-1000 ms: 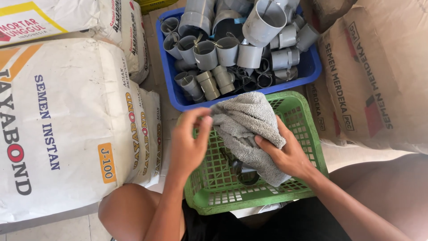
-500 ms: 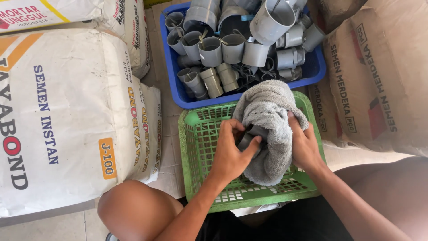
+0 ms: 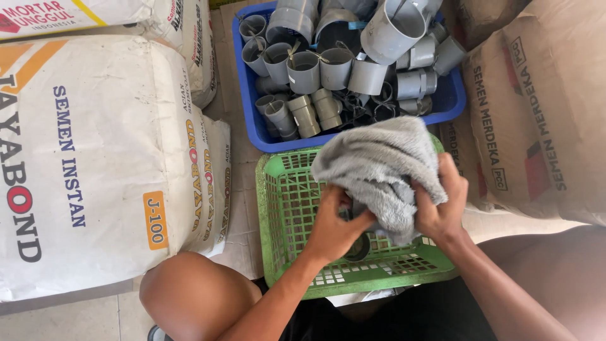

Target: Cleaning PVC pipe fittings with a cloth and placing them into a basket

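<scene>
My right hand (image 3: 440, 205) grips a grey cloth (image 3: 379, 165) bunched over the green plastic basket (image 3: 281, 208). My left hand (image 3: 334, 225) reaches under the cloth from the left, its fingers closed on something dark and mostly hidden by the fabric; it looks like a grey pipe fitting (image 3: 358, 247), partly visible below the hand. Both hands sit over the middle of the basket, close together.
A blue crate (image 3: 259, 129) full of several grey pipe fittings (image 3: 328, 69) stands just beyond the basket. Large white cement sacks (image 3: 95, 158) lie on the left, brown paper sacks (image 3: 536, 107) on the right. My knees (image 3: 189, 290) flank the basket's near edge.
My left hand came from the basket's left edge in under the cloth. The cloth shifted right and bunched higher in my right hand.
</scene>
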